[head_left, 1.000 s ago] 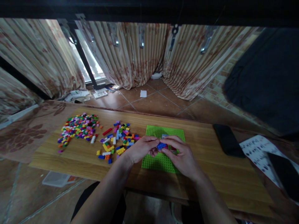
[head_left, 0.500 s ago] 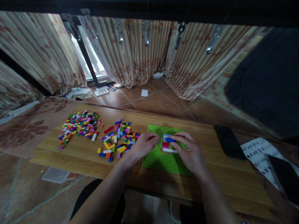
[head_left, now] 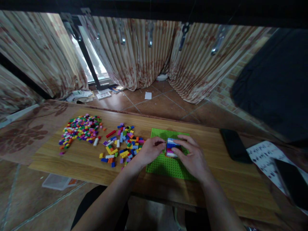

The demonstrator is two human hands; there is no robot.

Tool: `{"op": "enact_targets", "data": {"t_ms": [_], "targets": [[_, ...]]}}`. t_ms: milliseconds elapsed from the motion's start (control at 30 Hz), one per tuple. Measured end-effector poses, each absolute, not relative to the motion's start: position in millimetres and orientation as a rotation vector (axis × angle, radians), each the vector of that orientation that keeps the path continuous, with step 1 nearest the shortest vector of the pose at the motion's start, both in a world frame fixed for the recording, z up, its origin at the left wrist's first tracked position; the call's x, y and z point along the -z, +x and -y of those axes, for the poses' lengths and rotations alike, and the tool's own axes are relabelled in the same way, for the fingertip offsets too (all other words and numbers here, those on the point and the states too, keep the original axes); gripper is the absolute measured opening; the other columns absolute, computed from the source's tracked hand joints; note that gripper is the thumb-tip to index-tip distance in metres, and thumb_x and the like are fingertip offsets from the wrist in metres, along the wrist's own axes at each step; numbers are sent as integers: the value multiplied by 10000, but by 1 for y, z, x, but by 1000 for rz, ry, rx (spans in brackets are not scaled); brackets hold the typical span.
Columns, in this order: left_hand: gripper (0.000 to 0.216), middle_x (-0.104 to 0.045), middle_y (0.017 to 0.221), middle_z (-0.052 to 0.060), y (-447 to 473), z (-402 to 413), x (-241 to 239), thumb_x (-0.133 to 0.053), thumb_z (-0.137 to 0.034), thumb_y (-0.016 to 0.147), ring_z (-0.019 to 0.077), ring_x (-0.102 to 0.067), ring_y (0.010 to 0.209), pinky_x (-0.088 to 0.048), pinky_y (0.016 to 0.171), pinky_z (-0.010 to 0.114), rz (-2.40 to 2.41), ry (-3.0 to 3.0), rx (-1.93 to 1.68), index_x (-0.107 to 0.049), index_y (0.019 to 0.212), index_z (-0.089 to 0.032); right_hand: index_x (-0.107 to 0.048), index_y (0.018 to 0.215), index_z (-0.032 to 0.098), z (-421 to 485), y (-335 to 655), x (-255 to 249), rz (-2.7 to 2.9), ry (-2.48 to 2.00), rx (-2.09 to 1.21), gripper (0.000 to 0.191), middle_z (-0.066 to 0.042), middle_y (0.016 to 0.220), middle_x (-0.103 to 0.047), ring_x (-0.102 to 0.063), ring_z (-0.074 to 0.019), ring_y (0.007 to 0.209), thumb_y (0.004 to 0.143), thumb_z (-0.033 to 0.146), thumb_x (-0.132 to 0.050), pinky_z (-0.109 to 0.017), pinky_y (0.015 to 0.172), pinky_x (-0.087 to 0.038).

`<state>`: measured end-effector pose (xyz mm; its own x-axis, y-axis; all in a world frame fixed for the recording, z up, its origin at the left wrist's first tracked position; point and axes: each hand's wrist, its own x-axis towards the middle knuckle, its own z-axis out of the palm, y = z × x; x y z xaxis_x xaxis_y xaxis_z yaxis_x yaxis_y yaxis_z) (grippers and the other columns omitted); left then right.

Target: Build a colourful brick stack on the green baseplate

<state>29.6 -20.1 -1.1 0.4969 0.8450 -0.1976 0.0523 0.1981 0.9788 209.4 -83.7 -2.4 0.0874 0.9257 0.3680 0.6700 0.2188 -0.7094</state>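
From afar I see the right hand [head_left: 192,156] touching the brick stack [head_left: 171,150] on the green baseplate [head_left: 162,166], the left hand [head_left: 152,150] just beside; loose bricks [head_left: 81,129] (many colours) lie near the surface's [head_left: 221,183] left edge.

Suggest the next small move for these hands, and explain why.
Probably press the blue brick down with the right hand: it lies across the small brick build on the green baseplate, right fingertips are at it, and the left hand is beside the build, placed to steady it. Whether the brick is fully seated, I cannot tell.
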Motion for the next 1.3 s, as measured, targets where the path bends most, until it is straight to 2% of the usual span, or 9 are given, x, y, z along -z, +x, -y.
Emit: {"op": "enact_targets", "data": {"t_ms": [100,267,500,733,900,1000,1300], "targets": [[138,-570,636,-35,31,20,2,-644,-277,749,91,-462,541,-352,536,222,-906,1270,-698,-648,817,-156,-734,1023,271,83,212,1,1568,-1536,-386,230,-76,1171,-634,-605,-248,1091,887,406,-605,-456,979,-465],[132,-558,602,-42,37,20,2,-656,-258,742,86,-452,523,-350,530,217,-904,1221,-719,-636,818,-152,-728,1008,238,79,216,8,1378,-1634,-436,314,-95,1068,-674,-620,-258,1016,884,473,-561,-432,854,-503],[100,-545,553,-55,40,19,0,-646,-221,738,75,-439,482,-340,494,206,-915,1234,-730,-619,800,-147,-693,1142,193,77,216,18,1285,-1732,-630,481,-112,1073,-702,-652,-235,858,831,547,-598,-414,799,-507],[98,-567,563,-46,41,19,2,-636,-223,749,86,-470,493,-359,502,211,-943,1252,-721,-631,813,-150,-688,1149,196,75,213,23,1260,-1732,-678,479,-102,1053,-718,-665,-240,884,795,517,-651,-417,814,-519],[189,-542,544,-36,41,19,1,-578,-315,822,91,-467,484,-351,492,218,-943,1289,-717,-626,752,-146,-703,1118,202,74,211,19,1230,-1746,-677,458,-104,1055,-722,-668,-262,940,782,511,-663,-428,832,-516],[213,-549,546,-35,42,19,3,-628,-348,802,91,-467,486,-352,496,217,-945,1305,-719,-633,769,-138,-707,1109,193,74,209,17,1221,-1743,-680,455,-110,1072,-722,-664,-269,967,776,500,-666,-448,874,-503],[142,-569,563,-36,45,20,6,-647,-286,790,93,-500,496,-383,521,219,-989,1318,-748,-626,776,-146,-709,1101,197,73,207,16,1237,-1720,-675,426,-94,1058,-738,-675,-263,961,783,476,-659,-448,898,-493]]}}
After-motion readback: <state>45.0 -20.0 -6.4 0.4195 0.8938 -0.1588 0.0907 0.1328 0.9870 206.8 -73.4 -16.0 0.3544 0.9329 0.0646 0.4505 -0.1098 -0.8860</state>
